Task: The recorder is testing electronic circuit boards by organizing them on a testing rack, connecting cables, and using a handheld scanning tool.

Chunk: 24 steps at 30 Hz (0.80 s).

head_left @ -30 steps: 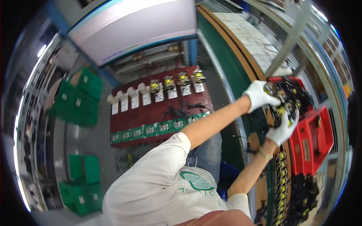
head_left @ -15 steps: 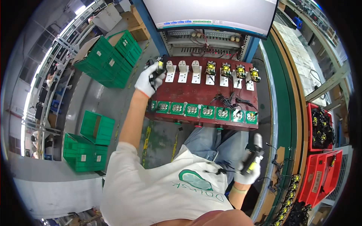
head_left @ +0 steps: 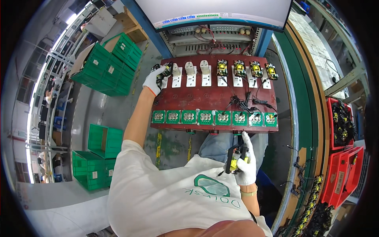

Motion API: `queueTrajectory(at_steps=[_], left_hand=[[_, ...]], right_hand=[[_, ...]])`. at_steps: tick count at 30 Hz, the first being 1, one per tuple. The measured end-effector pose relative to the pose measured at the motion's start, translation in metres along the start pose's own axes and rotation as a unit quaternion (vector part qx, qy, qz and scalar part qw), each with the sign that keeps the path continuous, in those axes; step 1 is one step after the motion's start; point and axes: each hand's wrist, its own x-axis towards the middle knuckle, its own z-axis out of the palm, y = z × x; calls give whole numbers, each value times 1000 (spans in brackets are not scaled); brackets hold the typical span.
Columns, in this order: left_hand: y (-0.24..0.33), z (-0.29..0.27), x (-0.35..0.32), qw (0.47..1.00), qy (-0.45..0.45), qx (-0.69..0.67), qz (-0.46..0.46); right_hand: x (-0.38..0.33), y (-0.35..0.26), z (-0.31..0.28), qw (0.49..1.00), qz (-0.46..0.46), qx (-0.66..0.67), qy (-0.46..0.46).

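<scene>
My left hand [head_left: 154,80], in a white glove, is closed around a dark open power adapter [head_left: 166,71] at the left end of a dark red test bench [head_left: 185,94]. Beside it stand several upright white sockets [head_left: 190,68] on white plates. In front of my torso, my gloved right hand [head_left: 246,168] grips a power adapter circuit board [head_left: 234,160] with yellow and black parts; its thumb and fingers wrap the board's right side. Several boards with yellow transformers [head_left: 222,68] stand on the right-hand plates, their black cables [head_left: 242,104] tangled on the bench.
Green contact boards [head_left: 205,117] line the bench's near edge above round buttons [head_left: 214,132]. A monitor [head_left: 213,12] hangs over the back. At right runs a green conveyor [head_left: 306,118] with more boards [head_left: 310,205] and red bins [head_left: 341,177]. Green crates [head_left: 108,65] stand on the left.
My right hand has swung left and upward with its circuit board, from beside my body to in front of the bench. My left hand's adapter has shifted slightly lower at the bench's left end.
</scene>
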Motion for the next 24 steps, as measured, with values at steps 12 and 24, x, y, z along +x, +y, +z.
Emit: queueTrajectory(at_steps=[12,24], left_hand=[[-8,10,10,998,47,45,-9],[3,-2,-5,957,180,140,181]], right_hand=[[28,6,24,999,-8,-41,12],[207,-30,132,987,118,14,-110]])
